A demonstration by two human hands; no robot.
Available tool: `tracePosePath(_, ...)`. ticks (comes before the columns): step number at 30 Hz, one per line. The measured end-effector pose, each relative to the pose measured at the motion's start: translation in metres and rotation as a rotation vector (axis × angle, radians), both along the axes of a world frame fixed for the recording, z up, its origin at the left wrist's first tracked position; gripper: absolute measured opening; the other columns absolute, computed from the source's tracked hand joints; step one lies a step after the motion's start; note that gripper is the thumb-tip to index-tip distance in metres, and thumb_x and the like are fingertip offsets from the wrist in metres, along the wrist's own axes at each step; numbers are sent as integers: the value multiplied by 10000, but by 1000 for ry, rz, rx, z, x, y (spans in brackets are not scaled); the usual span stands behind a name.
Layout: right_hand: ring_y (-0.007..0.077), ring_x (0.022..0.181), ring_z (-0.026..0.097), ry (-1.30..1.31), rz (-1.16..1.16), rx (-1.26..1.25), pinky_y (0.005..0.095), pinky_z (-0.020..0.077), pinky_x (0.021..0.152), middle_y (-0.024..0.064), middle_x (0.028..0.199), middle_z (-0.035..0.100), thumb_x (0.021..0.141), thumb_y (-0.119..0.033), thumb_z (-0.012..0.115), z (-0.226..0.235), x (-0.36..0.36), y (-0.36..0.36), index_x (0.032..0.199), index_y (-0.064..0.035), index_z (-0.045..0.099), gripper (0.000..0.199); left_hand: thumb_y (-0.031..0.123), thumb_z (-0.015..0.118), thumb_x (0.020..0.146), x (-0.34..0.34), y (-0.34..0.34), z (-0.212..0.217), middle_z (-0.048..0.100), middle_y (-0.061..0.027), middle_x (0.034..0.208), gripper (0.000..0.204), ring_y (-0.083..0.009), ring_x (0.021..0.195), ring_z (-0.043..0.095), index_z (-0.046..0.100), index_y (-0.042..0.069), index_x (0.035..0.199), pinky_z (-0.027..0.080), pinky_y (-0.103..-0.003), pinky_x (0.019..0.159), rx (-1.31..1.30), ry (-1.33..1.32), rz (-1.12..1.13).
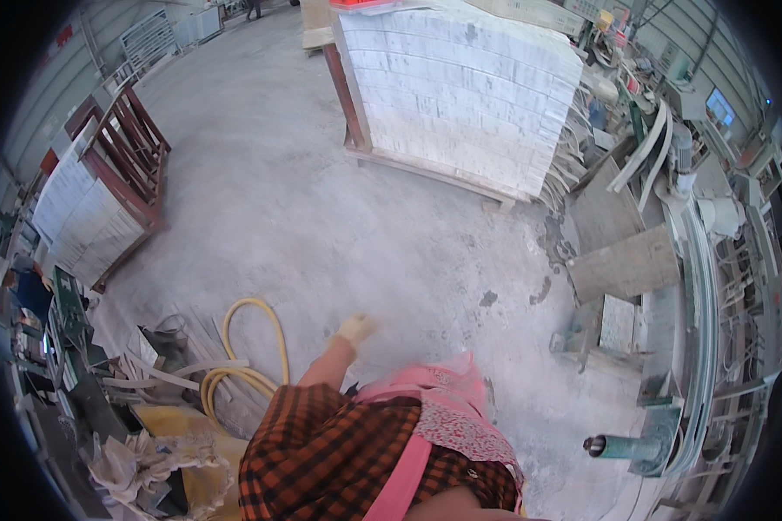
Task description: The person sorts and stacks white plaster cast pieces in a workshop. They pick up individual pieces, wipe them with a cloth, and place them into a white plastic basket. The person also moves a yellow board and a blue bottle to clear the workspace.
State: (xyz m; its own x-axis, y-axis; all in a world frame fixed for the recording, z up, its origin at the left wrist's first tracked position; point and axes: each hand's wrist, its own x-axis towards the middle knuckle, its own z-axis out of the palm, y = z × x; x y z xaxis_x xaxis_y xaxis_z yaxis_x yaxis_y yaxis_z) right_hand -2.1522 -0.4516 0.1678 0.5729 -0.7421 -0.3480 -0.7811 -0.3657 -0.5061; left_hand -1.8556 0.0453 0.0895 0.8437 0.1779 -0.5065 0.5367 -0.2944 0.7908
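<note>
My left hand [354, 330], in a pale yellowish glove, swings out over the grey concrete floor [261, 200]. Motion smears its fingers, and nothing can be made out in it. A looped yellow hose [282, 343] lies on the floor to its left and is the nearest thing. My right hand is out of sight; only a bit of bare skin of an arm shows at the lower edge. Below the left hand I see my orange-and-black checked sleeve [321, 443] and a pink apron [465, 425] with a patterned panel.
Ahead stands a tall pale stack of slabs [460, 95] on a wooden pallet. Another stack [91, 217] leans on a brown rack [130, 161] at left, near a person [28, 291]. Scrap strips and a crumpled sack [139, 469] lie lower left. Machinery with a green cylinder [626, 447] lines the right.
</note>
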Motion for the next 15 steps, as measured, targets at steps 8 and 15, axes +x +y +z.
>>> tracePosePath(8, 244, 727, 669, 67, 97, 246, 347, 538, 645, 145, 860, 687, 900, -188, 469, -2, 153, -5, 1055, -2, 628, 290, 280, 597, 892, -6, 56, -5, 692, -118, 912, 323, -184, 752, 675, 602, -7, 1040, 555, -287, 674, -220, 104, 481)
tracePosePath(15, 333, 806, 681, 162, 157, 438, 385, 545, 672, 181, 918, 697, 918, -272, 456, -90, 350, -39, 1044, 5, 637, 354, 249, 586, 901, 164, 59, 49, 690, -122, 936, 303, -180, 806, 674, 605, -12, 1054, 551, -287, 703, -289, -125, 487)
